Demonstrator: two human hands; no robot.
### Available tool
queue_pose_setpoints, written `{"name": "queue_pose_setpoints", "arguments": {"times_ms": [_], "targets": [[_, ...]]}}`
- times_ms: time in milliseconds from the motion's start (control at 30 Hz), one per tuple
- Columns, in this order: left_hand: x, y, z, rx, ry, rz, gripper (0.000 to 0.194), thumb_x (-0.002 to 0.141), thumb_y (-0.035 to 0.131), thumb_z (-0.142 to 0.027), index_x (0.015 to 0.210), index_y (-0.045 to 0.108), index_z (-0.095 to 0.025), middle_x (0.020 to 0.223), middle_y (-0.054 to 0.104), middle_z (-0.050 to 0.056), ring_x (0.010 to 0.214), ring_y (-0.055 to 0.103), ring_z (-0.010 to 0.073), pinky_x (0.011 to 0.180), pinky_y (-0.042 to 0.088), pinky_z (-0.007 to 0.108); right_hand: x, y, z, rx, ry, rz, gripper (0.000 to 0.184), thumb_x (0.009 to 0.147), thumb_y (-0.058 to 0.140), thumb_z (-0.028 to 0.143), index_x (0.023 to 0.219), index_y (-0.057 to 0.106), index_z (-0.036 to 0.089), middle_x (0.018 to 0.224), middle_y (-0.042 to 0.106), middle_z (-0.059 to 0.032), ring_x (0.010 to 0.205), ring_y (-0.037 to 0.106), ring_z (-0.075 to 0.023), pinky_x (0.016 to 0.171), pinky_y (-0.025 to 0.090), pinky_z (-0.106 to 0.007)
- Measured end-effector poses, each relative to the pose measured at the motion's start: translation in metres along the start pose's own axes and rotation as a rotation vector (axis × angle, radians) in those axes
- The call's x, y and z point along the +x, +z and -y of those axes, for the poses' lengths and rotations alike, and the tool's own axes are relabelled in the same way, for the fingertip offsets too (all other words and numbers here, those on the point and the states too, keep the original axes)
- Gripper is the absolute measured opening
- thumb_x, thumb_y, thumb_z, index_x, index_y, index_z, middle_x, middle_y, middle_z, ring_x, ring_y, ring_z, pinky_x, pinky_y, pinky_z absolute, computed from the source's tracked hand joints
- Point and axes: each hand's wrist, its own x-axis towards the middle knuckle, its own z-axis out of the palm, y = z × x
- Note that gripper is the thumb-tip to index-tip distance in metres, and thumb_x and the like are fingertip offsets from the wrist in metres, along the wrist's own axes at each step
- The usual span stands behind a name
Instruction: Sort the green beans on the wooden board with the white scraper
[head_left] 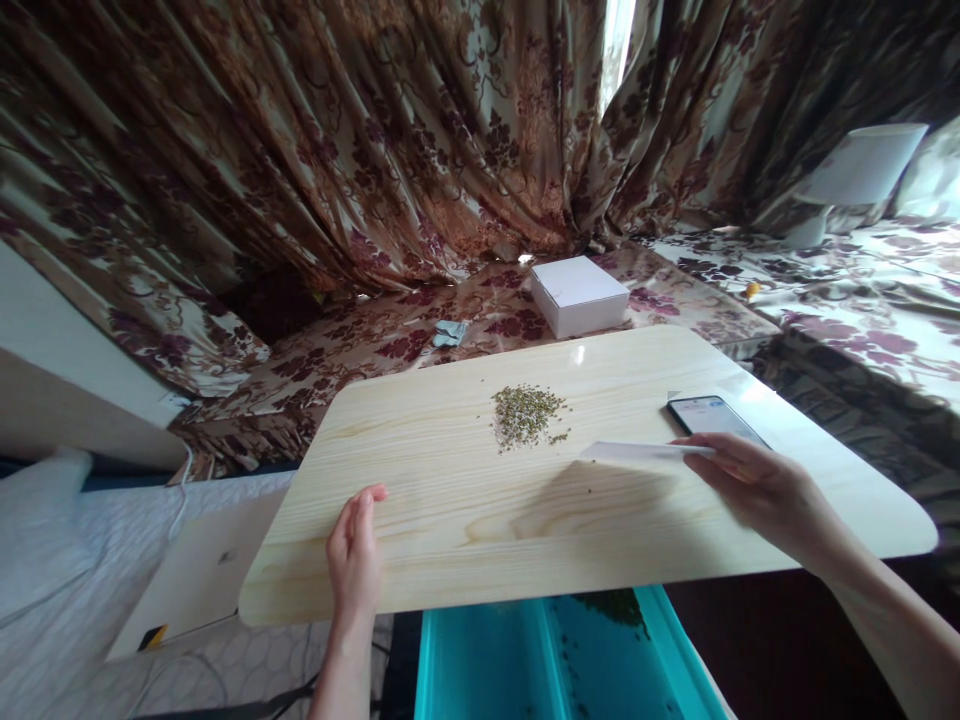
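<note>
A loose pile of small green and brown bean-like grains [525, 415] is spread on the light wooden tabletop [435, 470], with a few strays around it. My right hand [757, 485] grips a thin white card [637, 451], whose far end tilts over the tabletop just right of the pile. Beyond that hand lies a phone [716, 418] with its screen lit. Near the tabletop's left front, my left hand [355, 548] is held on edge, thumb up and fingers slightly curved, with nothing visible in it. Some of its fingers are hidden behind the others.
Below the front edge stands a teal two-compartment container [487, 660]; green grains [615, 608] lie in its right compartment. Past the far edge are a white box [581, 295] and a light blue cloth [450, 333]. A flat pale box [202, 570] is at left, a lamp [862, 165] far right.
</note>
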Motion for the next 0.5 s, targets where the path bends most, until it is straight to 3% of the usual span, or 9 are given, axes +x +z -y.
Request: {"name": "queue_pose_setpoints", "arguments": {"times_ms": [267, 500], "targets": [[0.000, 0.000, 0.001, 0.002, 0.003, -0.005, 0.041, 0.083, 0.050, -0.056, 0.088, 0.067, -0.019, 0.097, 0.069, 0.006, 0.100, 0.060, 0.0249, 0.095, 0.043, 0.036, -0.017, -0.009, 0.027, 0.066, 0.077, 0.140, 0.049, 0.060, 0.071, 0.066, 0.077, 0.071, 0.021, 0.080, 0.077, -0.0099, 0.076, 0.073, -0.0267, 0.072, 0.059, -0.030], [0.000, 0.000, 0.001, -0.005, 0.001, -0.001, 0.041, 0.083, 0.051, -0.056, 0.087, 0.067, -0.019, 0.096, 0.069, 0.006, 0.100, 0.060, 0.0249, 0.095, 0.043, 0.037, -0.014, -0.002, 0.021, 0.272, 0.163, -0.025, 0.049, 0.048, 0.080, 0.061, 0.077, 0.070, 0.023, 0.077, 0.076, -0.0059, 0.076, 0.073, -0.0268, 0.079, 0.060, -0.037]]}}
